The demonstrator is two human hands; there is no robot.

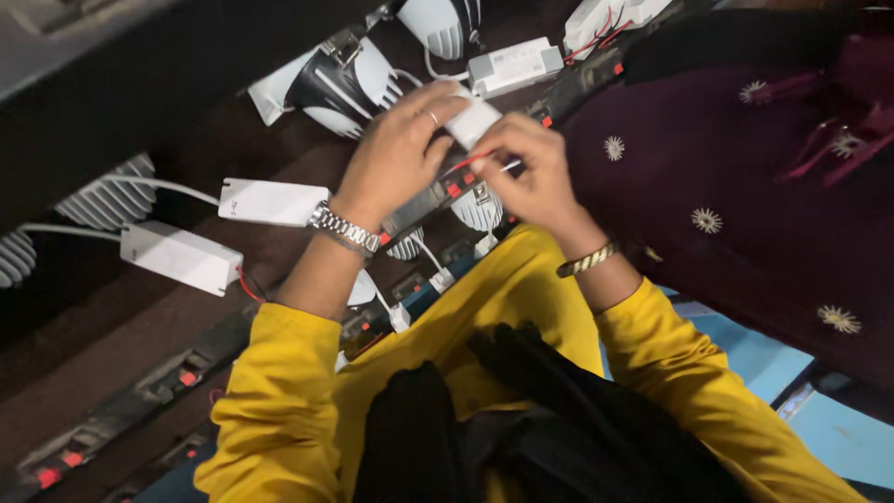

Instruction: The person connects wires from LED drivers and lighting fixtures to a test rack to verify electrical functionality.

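White driver box (472, 121) is held above the desk (112, 326), pinched closed in the left hand (400, 154); the right hand (531, 172) is closed on its red and white wires (484, 160). Wires are best kept taut and separated, the box steadied.

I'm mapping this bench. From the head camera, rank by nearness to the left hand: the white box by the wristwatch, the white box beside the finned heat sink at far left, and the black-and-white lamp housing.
1. Lamp housing, just above the left hand.
2. White box by the watch, lower left.
3. White box near the heat sink, farthest left.
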